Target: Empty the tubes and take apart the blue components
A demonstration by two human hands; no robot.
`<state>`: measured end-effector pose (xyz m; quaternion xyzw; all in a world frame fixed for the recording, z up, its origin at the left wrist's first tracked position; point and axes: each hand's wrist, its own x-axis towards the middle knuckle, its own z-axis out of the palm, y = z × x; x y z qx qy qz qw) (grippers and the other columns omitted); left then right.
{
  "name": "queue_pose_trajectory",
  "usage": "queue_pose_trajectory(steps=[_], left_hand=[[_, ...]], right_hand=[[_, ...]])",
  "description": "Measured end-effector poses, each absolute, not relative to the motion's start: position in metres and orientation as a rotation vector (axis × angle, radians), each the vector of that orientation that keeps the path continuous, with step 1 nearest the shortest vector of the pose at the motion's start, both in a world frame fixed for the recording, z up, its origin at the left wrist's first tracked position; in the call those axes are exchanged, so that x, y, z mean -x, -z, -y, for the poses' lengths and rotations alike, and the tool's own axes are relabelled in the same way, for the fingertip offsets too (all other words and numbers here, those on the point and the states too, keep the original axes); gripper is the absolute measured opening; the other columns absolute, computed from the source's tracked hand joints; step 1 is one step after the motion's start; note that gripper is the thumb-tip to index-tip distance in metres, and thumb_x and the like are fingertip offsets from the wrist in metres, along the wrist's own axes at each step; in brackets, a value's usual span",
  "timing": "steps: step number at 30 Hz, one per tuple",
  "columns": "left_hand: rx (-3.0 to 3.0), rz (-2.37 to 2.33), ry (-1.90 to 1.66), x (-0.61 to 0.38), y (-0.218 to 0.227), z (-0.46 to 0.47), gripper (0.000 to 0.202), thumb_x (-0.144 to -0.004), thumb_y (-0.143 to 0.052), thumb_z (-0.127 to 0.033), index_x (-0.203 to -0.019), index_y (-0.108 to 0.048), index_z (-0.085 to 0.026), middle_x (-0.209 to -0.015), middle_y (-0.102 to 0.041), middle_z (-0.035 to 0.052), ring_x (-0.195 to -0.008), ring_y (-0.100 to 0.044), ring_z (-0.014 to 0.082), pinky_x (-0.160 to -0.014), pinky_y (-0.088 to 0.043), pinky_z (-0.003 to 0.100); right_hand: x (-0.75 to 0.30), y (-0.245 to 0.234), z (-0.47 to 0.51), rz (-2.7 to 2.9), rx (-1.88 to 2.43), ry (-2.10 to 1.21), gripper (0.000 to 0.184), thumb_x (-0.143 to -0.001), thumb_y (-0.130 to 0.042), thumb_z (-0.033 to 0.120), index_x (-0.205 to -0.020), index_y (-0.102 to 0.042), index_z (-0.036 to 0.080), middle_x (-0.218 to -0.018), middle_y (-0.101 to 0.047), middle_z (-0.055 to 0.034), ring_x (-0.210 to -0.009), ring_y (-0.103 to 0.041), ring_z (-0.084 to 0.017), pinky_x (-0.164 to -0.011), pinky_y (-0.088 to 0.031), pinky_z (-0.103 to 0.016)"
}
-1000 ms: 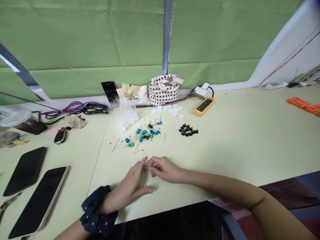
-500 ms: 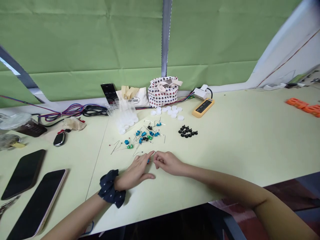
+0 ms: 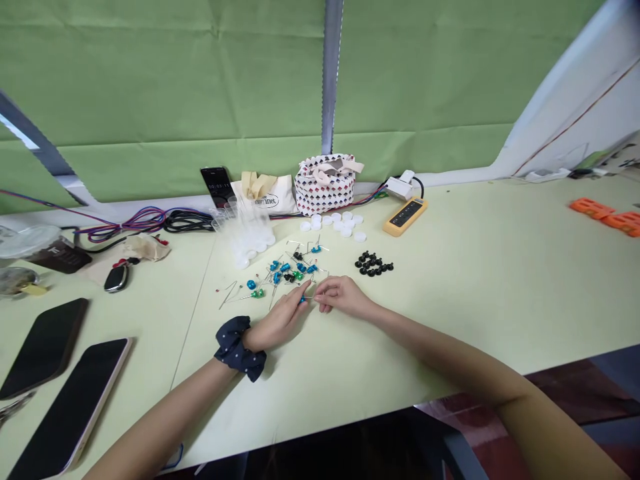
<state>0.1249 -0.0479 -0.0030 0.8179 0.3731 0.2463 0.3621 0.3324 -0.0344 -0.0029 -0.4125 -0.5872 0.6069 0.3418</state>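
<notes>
My left hand (image 3: 279, 321) and my right hand (image 3: 341, 297) meet just in front of a loose pile of axial-lead components (image 3: 285, 270), mostly blue with some green and black. Between my fingertips is a small blue component (image 3: 302, 301) with thin wire leads. Both hands appear pinched on it, and my fingers hide part of it. A dark polka-dot scrunchie (image 3: 239, 348) circles my left wrist.
Beyond the pile lie small black parts (image 3: 373, 264), white caps (image 3: 333, 224) and clear plastic tubes (image 3: 245, 233). A timer phone (image 3: 217, 187), tote bag (image 3: 263, 193), patterned basket (image 3: 325, 185) and yellow device (image 3: 405, 217) stand behind. Two phones (image 3: 70, 407) lie left.
Both hands have moved forward across the table toward the pile, carrying the small blue component between them. The view has shifted slightly.
</notes>
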Motion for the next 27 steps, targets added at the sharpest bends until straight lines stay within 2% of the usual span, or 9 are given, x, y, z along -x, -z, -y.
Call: queue_pose_trajectory(steps=[4,8,10,13,16,20,22,25,27], left_hand=[[-2.062,-0.92,-0.726,-0.124,-0.001,0.045,0.046,-0.093,-0.043,-0.032,-0.137,-0.039,-0.021,-0.134,-0.051,0.0104,-0.124,-0.045,0.024,-0.105,-0.033,0.041],[-1.99,-0.96,-0.762,-0.126,-0.003,0.044,0.036,-0.092,-0.045,-0.035,-0.124,-0.045,-0.019,-0.105,-0.064,0.0093,-0.095,-0.058,0.0217,-0.086,-0.044,0.038],[-1.902,-0.946,-0.766,-0.127,-0.002,0.045,0.029,-0.092,-0.045,-0.037,-0.115,-0.044,-0.019,-0.09,-0.064,0.0058,-0.078,-0.057,0.0174,-0.072,-0.045,0.032],[-1.748,-0.846,-0.756,-0.128,-0.001,0.046,0.021,-0.093,-0.044,-0.037,-0.104,-0.043,-0.019,-0.086,-0.062,0.0043,-0.063,-0.049,0.0118,-0.061,-0.039,0.026],[-1.617,-0.737,-0.734,-0.131,-0.003,0.047,0.019,-0.094,-0.042,-0.037,-0.101,-0.041,-0.019,-0.088,-0.062,0.005,-0.059,-0.043,0.0096,-0.057,-0.035,0.024],[-1.538,-0.684,-0.762,-0.132,-0.004,0.047,0.018,-0.094,-0.042,-0.036,-0.102,-0.041,-0.019,-0.087,-0.061,0.0055,-0.06,-0.043,0.0094,-0.059,-0.036,0.025],[-1.579,-0.711,-0.779,-0.131,-0.004,0.046,0.019,-0.093,-0.042,-0.036,-0.102,-0.042,-0.019,-0.087,-0.061,0.0054,-0.06,-0.045,0.01,-0.06,-0.037,0.025],[-1.813,-0.9,-0.795,-0.128,-0.004,0.045,0.02,-0.091,-0.045,-0.037,-0.101,-0.047,-0.019,-0.086,-0.059,0.0043,-0.062,-0.047,0.012,-0.061,-0.038,0.026],[-2.041,-1.055,-0.771,-0.126,-0.006,0.044,0.019,-0.09,-0.046,-0.034,-0.1,-0.051,-0.02,-0.085,-0.059,0.0035,-0.063,-0.048,0.0133,-0.062,-0.038,0.027]], right_hand=[[-0.332,-0.002,0.033,1.451,1.121,-1.641,0.041,-0.062,-0.075,0.046,-0.076,-0.061,0.011,-0.058,-0.065,-0.0046,-0.053,-0.062,-0.014,-0.056,-0.052,-0.028],[-0.336,0.002,0.03,1.533,1.129,-1.516,0.038,-0.064,-0.074,0.047,-0.072,-0.06,0.012,-0.05,-0.057,0.0012,-0.043,-0.05,-0.009,-0.044,-0.039,-0.021],[-0.339,0.005,0.028,1.632,1.129,-1.343,0.034,-0.068,-0.072,0.045,-0.072,-0.061,0.013,-0.049,-0.052,0.0036,-0.043,-0.043,-0.006,-0.042,-0.032,-0.019],[-0.342,0.005,0.029,1.763,1.076,-1.168,0.029,-0.073,-0.068,0.043,-0.074,-0.061,0.014,-0.051,-0.048,0.0047,-0.046,-0.038,-0.006,-0.044,-0.029,-0.02],[-0.341,0.001,0.033,1.825,0.989,-1.099,0.026,-0.077,-0.065,0.04,-0.074,-0.06,0.015,-0.059,-0.055,0.0011,-0.052,-0.043,-0.009,-0.05,-0.035,-0.022],[-0.34,-0.004,0.037,1.781,0.934,-1.084,0.024,-0.077,-0.064,0.039,-0.073,-0.06,0.016,-0.07,-0.06,-0.0029,-0.061,-0.049,-0.011,-0.058,-0.041,-0.025],[-0.342,-0.005,0.035,1.708,0.93,-1.177,0.023,-0.077,-0.063,0.038,-0.083,-0.061,0.016,-0.072,-0.06,-0.0027,-0.061,-0.05,-0.011,-0.057,-0.042,-0.025],[-0.346,-0.003,0.029,1.6,0.938,-1.37,0.031,-0.079,-0.059,0.037,-0.102,-0.06,0.016,-0.074,-0.059,-0.0018,-0.055,-0.048,-0.009,-0.051,-0.039,-0.023],[-0.351,-0.003,0.023,1.549,0.99,-1.41,0.03,-0.079,-0.057,0.036,-0.101,-0.059,0.015,-0.072,-0.059,-0.0017,-0.051,-0.045,-0.008,-0.047,-0.035,-0.021]])
